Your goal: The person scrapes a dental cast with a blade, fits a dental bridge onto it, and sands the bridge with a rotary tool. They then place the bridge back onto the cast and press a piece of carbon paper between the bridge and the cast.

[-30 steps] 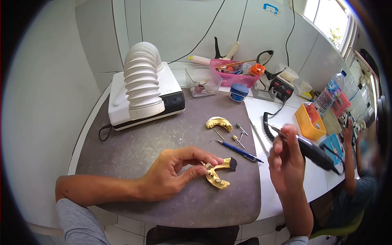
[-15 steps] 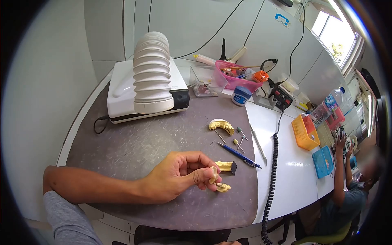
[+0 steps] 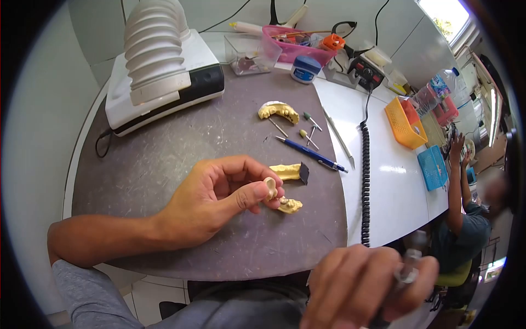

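Observation:
Over the grey work mat, my left hand (image 3: 211,200) pinches a small cream dental crown (image 3: 270,187) between thumb and fingertips, its hollow side showing. Just beyond the fingers lie a yellow plaster piece with teeth (image 3: 290,205) and a yellow plaster block (image 3: 287,172) with a dark end. My right hand (image 3: 364,288), blurred at the lower right, is wrapped round a rotary handpiece (image 3: 408,266); its metal tip sticks out past the fingers. Farther back rest a curved plaster dental model (image 3: 278,111), a blue mechanical pencil (image 3: 311,154) and several small burs (image 3: 308,139).
A white machine with a ribbed hose (image 3: 153,52) stands at back left. A coiled black cord (image 3: 366,186) runs down from a control box (image 3: 366,73). Behind are a pink basket (image 3: 298,50) and a blue-lidded jar (image 3: 306,69). A co-worker (image 3: 466,225) sits at right.
My right hand has come up into view at the lower right with the handpiece. The view has shifted, and my left hand still pinches the crown.

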Available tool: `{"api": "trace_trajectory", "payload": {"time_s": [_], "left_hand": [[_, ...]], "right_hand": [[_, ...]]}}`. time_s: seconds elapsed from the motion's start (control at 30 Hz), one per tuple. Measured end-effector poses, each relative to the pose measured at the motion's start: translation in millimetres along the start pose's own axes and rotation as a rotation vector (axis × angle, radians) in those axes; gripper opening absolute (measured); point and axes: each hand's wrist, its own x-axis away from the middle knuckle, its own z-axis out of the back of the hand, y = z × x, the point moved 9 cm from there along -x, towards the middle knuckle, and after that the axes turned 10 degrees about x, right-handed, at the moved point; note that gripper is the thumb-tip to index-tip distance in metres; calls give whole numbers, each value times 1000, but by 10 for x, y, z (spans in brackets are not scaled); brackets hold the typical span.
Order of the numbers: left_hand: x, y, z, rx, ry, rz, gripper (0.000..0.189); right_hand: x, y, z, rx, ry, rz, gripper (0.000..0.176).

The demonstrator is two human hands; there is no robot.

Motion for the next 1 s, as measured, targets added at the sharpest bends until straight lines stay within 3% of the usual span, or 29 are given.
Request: {"api": "trace_trajectory", "payload": {"time_s": [0.03, 0.1, 0.13, 0.17, 0.2, 0.23, 0.27, 0.3, 0.37, 0.4, 0.47, 0.57, 0.6, 1.0], "left_hand": [[7, 55, 19, -2, 6, -46, 22], [-8, 88, 42, -16, 49, -43, 21], [-9, 73, 50, -10, 38, -43, 22], [-5, 61, 57, -7, 25, -43, 22], [5, 33, 62, 26, 23, -28, 23], [19, 38, 94, 35, 33, -42, 23], [28, 18, 72, 42, 29, -24, 23], [32, 1, 50, 49, 24, -6, 24], [32, -17, 73, 83, 49, 4, 25], [35, -1, 66, 79, 29, -30, 24], [47, 11, 70, 81, 20, -57, 23], [40, 30, 81, 68, 40, -83, 22], [43, 36, 84, 58, 39, -95, 22], [57, 3, 107, 26, 84, -48, 18]], "right_hand": [[-165, -351, -234, 398, -17, 425, 63], [345, -404, -238, 504, 150, 247, 87], [241, -399, -123, 651, 331, 370, 54], [130, -390, 1, 794, 515, 495, 33], [-88, -297, 143, 803, 280, 364, 36], [-67, -218, 484, 1237, 318, 273, 50], [-60, -200, 627, 1255, 358, 234, 36], [-159, -186, 649, 1456, 188, 110, 36], [-205, -110, 670, 1599, 116, 50, 32], [-190, -57, 673, 1595, 110, 43, 32], [-95, -71, 762, 1323, 320, 119, 28], [-110, -43, 714, 1252, 287, 198, 30], [-123, -21, 699, 1301, 201, 129, 36], [-24, 61, 748, 1294, 279, 109, 31]]}}
